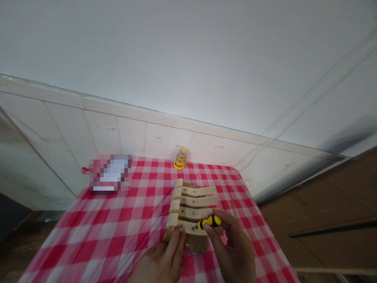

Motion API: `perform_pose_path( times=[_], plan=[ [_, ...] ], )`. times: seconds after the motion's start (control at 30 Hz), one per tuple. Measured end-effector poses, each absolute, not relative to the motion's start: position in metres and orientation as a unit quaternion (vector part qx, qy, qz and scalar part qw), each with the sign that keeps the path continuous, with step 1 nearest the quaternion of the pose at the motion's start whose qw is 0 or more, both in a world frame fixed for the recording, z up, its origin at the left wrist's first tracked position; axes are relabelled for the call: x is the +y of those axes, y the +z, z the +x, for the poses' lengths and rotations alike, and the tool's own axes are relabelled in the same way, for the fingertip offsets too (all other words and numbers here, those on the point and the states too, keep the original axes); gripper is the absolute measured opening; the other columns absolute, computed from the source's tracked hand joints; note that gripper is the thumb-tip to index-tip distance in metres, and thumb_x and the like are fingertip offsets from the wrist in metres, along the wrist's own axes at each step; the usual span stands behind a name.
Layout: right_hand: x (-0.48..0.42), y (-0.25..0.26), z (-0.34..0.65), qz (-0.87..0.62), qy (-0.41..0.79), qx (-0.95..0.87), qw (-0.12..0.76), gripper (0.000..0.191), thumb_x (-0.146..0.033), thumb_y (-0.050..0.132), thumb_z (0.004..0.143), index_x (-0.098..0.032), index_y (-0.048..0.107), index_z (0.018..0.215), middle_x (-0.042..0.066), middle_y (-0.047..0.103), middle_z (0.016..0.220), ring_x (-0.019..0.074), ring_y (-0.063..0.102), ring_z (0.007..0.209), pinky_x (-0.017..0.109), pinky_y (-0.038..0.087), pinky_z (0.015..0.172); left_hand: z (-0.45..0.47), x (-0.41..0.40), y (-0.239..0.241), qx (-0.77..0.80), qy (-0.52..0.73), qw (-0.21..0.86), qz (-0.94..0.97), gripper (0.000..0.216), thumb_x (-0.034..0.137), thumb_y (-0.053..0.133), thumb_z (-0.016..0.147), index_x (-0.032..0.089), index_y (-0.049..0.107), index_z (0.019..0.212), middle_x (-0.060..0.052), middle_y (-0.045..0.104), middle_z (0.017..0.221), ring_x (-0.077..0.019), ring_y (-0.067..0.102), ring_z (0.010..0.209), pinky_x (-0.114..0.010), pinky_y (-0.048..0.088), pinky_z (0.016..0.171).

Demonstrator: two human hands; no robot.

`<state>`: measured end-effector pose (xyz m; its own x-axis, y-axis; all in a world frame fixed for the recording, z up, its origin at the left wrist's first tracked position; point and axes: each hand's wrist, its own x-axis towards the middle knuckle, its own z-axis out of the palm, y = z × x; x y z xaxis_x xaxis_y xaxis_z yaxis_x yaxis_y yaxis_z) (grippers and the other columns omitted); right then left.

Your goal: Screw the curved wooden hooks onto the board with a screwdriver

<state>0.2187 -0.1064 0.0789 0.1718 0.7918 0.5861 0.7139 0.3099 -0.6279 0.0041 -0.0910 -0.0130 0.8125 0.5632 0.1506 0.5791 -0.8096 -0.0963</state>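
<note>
A row of pale, curved wooden strips [200, 191] lies side by side on a darker wooden block [196, 243]. Dark screw heads sit in the strips, two to a strip. My right hand [235, 247] grips a short yellow-and-black screwdriver [210, 222]. Its tip is at the right-hand screw [193, 227] of the nearest strip. My left hand [161, 257] has its fingers stretched out, and the fingertips touch the near strip beside its left screw [180, 225]. The left thumb is hidden.
A red-and-white checked cloth [141, 212] covers the table. At the back stands a clear container with a yellow base and top [180, 158]. A pixelated, phone-like object [110, 175] is at the back left. White panelling [159, 137] runs behind; brown furniture [324, 228] stands right.
</note>
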Motion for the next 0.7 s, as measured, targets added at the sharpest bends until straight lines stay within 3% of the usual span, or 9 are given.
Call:
perform_pose_path(
  times=[0.2,0.5,0.7],
  plan=[
    [-0.1054,0.0807,0.2171,-0.574,0.028,-0.635,0.516,0.024,-0.022,0.076,0.091,-0.024,0.069,0.114,0.005,0.079,0.093,0.0203,0.08,0.08,0.028,0.069,0.073,0.002,-0.0914,-0.0103,-0.287,-0.044,0.033,-0.956,0.056,0.016,0.054,0.099,0.017,0.049,0.155,-0.024,0.049,0.158,-0.0297,0.074,0.11,-0.034,0.064,0.074],
    [-0.1097,0.0721,0.2172,-0.588,0.031,-0.623,0.514,0.024,-0.028,0.077,0.093,-0.023,0.066,0.114,0.006,0.076,0.093,0.0203,0.078,0.081,0.029,0.069,0.073,-0.0009,-0.0933,-0.0087,-0.292,-0.069,0.053,-0.953,0.056,0.012,0.055,0.097,0.017,0.053,0.153,-0.022,0.05,0.158,-0.0307,0.071,0.118,-0.033,0.064,0.075],
    [-0.1074,0.077,0.217,-0.539,0.014,-0.679,0.498,0.025,-0.014,0.074,0.093,-0.026,0.07,0.114,0.005,0.077,0.096,0.0199,0.078,0.084,0.029,0.068,0.074,-0.0014,-0.0931,-0.0038,-0.293,-0.061,0.046,-0.953,0.058,0.01,0.051,0.097,0.017,0.051,0.154,-0.023,0.047,0.16,-0.0311,0.07,0.12,-0.033,0.064,0.075]
  ],
)
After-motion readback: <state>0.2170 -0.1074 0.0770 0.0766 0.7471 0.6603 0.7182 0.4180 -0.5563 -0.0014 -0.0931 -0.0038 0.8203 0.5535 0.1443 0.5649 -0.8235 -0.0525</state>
